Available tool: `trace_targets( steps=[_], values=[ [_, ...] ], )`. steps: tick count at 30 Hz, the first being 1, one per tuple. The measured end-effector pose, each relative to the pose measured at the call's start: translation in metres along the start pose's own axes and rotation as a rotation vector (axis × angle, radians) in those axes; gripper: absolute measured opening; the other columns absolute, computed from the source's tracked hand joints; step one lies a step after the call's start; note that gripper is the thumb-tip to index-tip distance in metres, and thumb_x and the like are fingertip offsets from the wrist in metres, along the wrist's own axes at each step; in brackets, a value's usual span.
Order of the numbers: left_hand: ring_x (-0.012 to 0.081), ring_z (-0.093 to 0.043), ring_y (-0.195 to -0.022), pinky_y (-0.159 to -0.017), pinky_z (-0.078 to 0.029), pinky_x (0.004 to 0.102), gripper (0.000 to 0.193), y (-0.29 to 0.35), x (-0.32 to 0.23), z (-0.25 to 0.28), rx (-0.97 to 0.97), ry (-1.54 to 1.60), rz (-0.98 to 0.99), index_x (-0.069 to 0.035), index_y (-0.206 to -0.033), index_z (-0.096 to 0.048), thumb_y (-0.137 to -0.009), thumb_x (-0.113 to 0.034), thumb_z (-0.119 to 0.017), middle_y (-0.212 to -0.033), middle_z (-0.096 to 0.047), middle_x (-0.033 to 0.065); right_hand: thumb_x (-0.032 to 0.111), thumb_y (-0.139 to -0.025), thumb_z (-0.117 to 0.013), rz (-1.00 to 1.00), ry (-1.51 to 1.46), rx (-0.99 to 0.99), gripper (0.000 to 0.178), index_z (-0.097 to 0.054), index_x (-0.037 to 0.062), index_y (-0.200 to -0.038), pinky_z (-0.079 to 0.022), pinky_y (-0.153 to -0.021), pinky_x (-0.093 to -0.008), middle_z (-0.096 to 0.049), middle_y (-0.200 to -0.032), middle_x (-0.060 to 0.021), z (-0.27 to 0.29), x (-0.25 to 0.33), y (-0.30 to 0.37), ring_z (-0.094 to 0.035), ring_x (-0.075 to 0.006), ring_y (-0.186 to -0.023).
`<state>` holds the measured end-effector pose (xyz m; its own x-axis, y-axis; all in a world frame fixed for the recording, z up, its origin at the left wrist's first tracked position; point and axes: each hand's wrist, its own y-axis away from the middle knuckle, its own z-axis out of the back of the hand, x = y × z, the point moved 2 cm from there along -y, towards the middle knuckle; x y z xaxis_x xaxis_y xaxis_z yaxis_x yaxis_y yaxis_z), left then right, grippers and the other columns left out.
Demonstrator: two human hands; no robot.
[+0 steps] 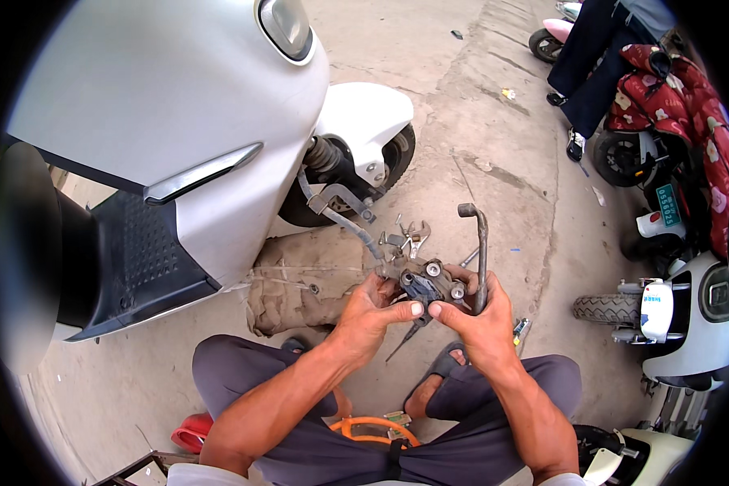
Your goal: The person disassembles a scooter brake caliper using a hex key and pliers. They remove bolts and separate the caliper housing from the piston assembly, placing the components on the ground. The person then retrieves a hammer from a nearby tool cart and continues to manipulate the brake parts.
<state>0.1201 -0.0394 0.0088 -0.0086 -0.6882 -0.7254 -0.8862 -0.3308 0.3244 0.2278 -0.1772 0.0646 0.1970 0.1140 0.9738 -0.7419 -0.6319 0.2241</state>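
Between both hands, in front of my knees, is a dark, greasy brake caliper [419,283] with round bolt heads. My left hand [358,322] is closed round its left side, thumb laid on the near face. On the right side my right hand [488,317] grips it too, the two thumb tips almost meeting. An L-shaped socket wrench [483,247] stands up out of my right hand, its socket end at the top. From the caliper a grey hose [348,223] runs up toward the front wheel [398,154] of a white scooter. My fingers behind the caliper are hidden.
The white scooter [243,105] fills the left. Beneath the caliper lie a dusty sack-like bundle [300,283] and an adjustable wrench [418,235] among small metal parts. Several parked scooters line the right, one with a red floral cover [709,138]. A person [591,65] stands at the upper right.
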Motion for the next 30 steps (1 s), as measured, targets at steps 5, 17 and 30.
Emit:
trace_targets(
  steps=[5,17,30],
  values=[
    [0.0232,-0.05,-0.129,-0.113,-0.035,0.0396,0.075,0.001,-0.001,-0.003,-0.013,-0.005,-0.019,0.003,-0.139,-0.039,-0.078,-0.008,-0.081,-0.134,-0.055,0.0144,0.001,-0.078,-0.082,-0.004,-0.057,-0.039,0.045,-0.042,0.0018,-0.098,-0.06,-0.083,-0.0306,-0.059,-0.123,-0.0217,0.003,-0.006,-0.004,-0.065,-0.0204,-0.105],
    [0.0195,-0.056,-0.115,-0.107,-0.039,0.0388,0.05,-0.013,-0.028,0.006,-0.192,0.046,-0.13,0.002,-0.129,-0.052,-0.092,-0.027,-0.07,-0.124,-0.06,0.0106,-0.001,-0.076,-0.081,-0.041,-0.153,-0.088,0.043,-0.044,0.0048,-0.099,-0.055,-0.085,-0.0325,-0.06,-0.126,-0.0165,0.013,-0.015,-0.01,-0.061,-0.0175,-0.099],
    [0.0133,-0.059,-0.094,-0.088,-0.044,0.0302,0.038,-0.034,-0.029,0.006,-0.271,-0.151,-0.15,0.005,-0.109,-0.067,-0.089,-0.025,-0.077,-0.101,-0.068,0.0071,0.003,-0.077,-0.081,-0.047,-0.18,-0.073,0.042,-0.046,0.0042,-0.099,-0.055,-0.084,-0.0328,-0.06,-0.121,-0.0165,0.01,-0.015,-0.011,-0.062,-0.0169,-0.095]
  ],
)
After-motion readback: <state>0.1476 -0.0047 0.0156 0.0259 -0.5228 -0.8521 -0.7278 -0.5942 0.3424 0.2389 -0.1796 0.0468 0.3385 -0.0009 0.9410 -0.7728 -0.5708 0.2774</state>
